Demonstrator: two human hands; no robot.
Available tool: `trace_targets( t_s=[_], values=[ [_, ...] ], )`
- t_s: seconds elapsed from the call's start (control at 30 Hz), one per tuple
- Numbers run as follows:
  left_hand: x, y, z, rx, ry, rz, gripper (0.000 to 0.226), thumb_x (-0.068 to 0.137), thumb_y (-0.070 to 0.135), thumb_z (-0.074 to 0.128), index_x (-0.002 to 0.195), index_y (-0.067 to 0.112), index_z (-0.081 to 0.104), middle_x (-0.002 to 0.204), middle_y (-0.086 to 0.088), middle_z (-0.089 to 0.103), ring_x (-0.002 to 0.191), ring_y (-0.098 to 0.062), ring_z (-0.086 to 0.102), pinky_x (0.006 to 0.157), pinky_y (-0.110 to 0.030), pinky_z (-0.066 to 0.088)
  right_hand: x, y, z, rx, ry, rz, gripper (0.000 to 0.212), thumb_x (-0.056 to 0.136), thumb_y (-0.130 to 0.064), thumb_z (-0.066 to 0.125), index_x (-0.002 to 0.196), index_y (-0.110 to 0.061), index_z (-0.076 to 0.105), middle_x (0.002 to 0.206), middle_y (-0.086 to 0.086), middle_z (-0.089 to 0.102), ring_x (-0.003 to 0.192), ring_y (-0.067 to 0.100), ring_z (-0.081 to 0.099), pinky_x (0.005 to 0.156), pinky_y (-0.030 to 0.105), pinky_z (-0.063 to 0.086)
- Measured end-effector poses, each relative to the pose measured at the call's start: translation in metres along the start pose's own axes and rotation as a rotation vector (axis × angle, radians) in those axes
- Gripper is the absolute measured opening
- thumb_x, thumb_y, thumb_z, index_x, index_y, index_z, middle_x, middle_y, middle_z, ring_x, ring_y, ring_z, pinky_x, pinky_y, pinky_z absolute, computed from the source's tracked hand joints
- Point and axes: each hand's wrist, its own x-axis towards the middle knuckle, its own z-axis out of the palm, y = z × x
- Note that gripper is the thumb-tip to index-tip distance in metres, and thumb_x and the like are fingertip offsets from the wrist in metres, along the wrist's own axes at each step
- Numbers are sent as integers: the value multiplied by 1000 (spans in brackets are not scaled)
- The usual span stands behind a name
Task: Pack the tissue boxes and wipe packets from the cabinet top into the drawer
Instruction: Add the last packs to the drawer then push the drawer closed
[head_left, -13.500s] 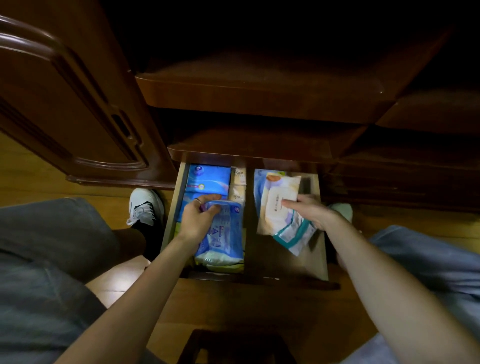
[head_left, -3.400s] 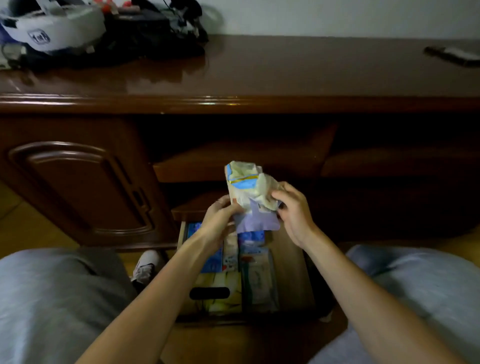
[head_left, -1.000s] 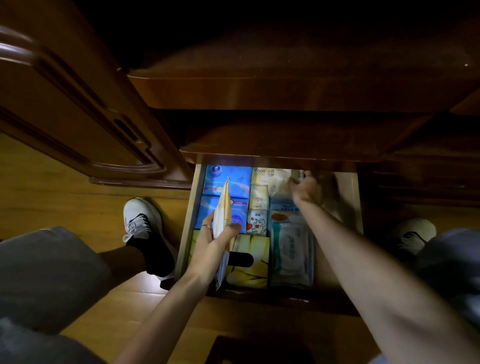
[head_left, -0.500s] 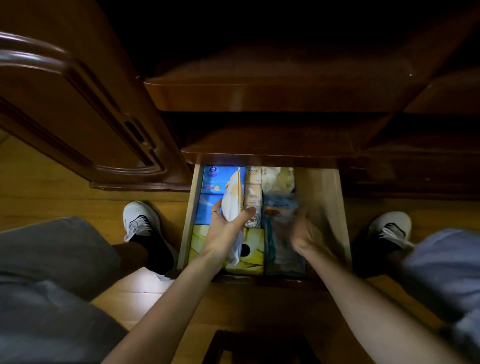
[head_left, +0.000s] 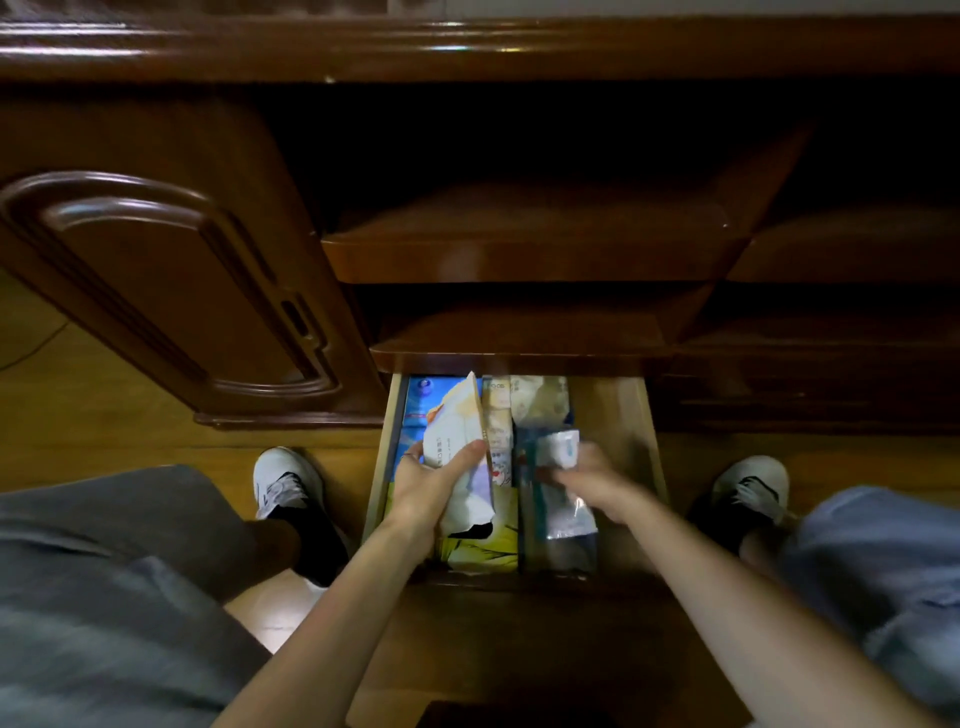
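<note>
The left hand (head_left: 434, 486), just below the middle of the frame, has its fingers and thumb curled round a pale wipe packet (head_left: 457, 441), holding it on edge above the left column of the drawer (head_left: 615, 415), probably so that it can slide down into a narrow gap between packs instead of lying flat on top. The right hand (head_left: 592, 480) is beside it to the right, smeared by motion; it seems to pinch a small white and teal packet (head_left: 558, 449) over the right column, though the blur makes that grip uncertain.

Beneath the hands the drawer is already well filled. Blue tissue packs (head_left: 423, 402) sit at the upper left of it, a yellow tissue pack (head_left: 485, 551) lies at the near end, a narrow row of small pocket packs (head_left: 497, 431) stands down the middle, and a clear wipe packet (head_left: 558, 525) lies along the right column. The bare wooden floor of the drawer shows at the far right, which looks like the easiest room left.

Around the drawer stand the dark cabinet shelves (head_left: 519, 254), a panelled door (head_left: 156, 291) at the left, and the cabinet top's edge (head_left: 467, 47) along the upper frame; what lies on it is out of view.
</note>
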Motion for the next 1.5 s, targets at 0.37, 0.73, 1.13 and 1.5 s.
trace_targets(
  t_s=[0.37,0.73,1.13,1.5],
  values=[
    [-24,12,11,88,-176,122,51,73,35,87,117,19,66,107,-6,76,93,-26,74,74,-43,62,-83,-39,-58,438,-18,-143,32,97,-13,64,126,-28,61,115,-1,75,104,15,72,76,35,63],
    [-33,11,17,8,-216,97,23,98,28,61,121,26,59,102,4,78,96,-18,74,81,-42,60,-101,-52,-13,130,211,-423,42,93,-29,70,133,-22,56,131,-6,64,113,11,66,71,27,64],
    [-20,-4,28,123,-338,186,26,92,18,70,117,20,64,112,1,75,104,-19,72,89,-40,59,-78,-24,-16,264,-66,-150,36,92,-37,71,125,-28,62,118,-6,74,94,5,74,70,24,61],
    [31,-28,7,521,94,215,28,95,23,63,122,15,66,118,-3,67,91,-12,62,79,-27,44,-33,26,-60,200,225,126,15,99,-15,62,113,-13,63,117,6,70,89,17,69,68,31,53]
  ],
)
